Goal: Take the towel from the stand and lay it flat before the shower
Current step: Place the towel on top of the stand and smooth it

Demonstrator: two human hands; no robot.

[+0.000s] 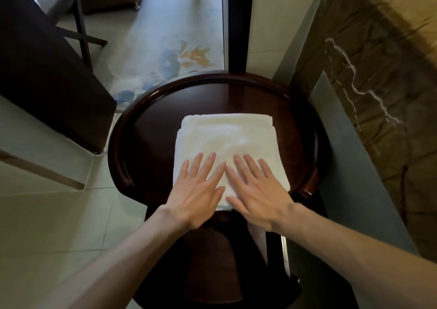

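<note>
We see a white, thick, neatly folded towel (227, 141) on the dark round stand (151, 124); left hand (197, 190) and right hand (256, 190) rest flat on it, fingers straight, side by side.

Both hands — left hand (197, 196), right hand (257, 196) — rest flat on the folded towel (227, 136) atop the stand (146, 110).
</note>
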